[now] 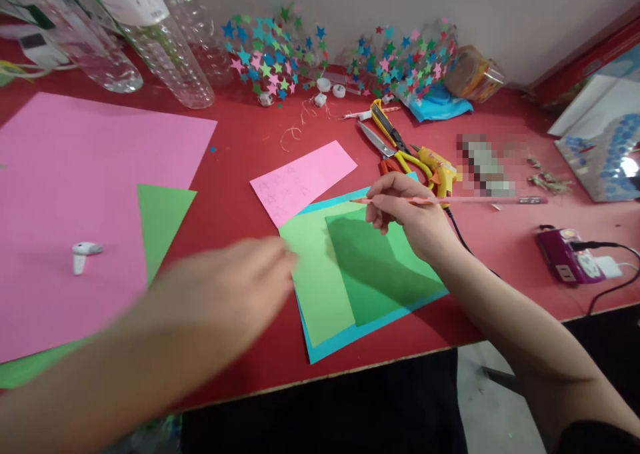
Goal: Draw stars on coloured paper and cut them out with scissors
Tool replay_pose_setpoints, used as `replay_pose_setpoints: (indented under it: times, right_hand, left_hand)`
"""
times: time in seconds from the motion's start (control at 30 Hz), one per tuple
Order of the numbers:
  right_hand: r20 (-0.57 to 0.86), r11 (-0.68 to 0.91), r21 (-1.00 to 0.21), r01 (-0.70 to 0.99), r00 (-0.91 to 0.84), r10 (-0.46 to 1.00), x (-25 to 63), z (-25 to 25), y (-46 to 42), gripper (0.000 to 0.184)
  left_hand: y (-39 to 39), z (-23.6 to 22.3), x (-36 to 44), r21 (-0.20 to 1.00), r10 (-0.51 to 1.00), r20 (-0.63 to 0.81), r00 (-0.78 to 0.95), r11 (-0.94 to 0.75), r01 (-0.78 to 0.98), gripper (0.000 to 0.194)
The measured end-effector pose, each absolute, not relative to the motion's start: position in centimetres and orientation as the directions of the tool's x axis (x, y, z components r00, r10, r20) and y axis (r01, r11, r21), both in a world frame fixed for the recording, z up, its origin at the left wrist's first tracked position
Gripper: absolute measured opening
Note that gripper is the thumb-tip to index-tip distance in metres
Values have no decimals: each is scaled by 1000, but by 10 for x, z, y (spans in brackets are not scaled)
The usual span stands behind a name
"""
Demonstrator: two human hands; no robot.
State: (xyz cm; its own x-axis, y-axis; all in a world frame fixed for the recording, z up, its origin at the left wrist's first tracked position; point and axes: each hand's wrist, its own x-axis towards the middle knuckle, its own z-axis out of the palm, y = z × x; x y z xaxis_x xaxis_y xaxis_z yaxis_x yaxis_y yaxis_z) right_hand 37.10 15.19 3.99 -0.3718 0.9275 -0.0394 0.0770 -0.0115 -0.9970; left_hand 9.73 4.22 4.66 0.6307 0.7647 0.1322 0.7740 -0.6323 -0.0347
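Note:
In my right hand is a pink pencil, pinched between thumb and fingers, its tip pointing left. This hand is above a dark green sheet. Under that lie a light green sheet and a blue sheet. My left hand is smeared by motion at the left edge of the stack; whether it holds anything does not show. Behind the stack, a pink paper piece carries faint pencil-drawn stars on its left part.
Large pink paper, with a white earbud-like object on it, covers the left. Scissors, a yellow-handled cutter and a glue gun lie behind my right hand. Star-decorated clear bottles line the wall. A purple power adapter sits right.

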Motion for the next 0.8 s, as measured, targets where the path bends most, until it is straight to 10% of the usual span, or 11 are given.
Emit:
replay_pose_setpoints:
  times: [0.8]
  right_hand:
    - [-58,186,-913,363,-567,822,381,15,141,5]
  left_hand:
    - [39,0,196,-90,702,127,701,-695,713,44]
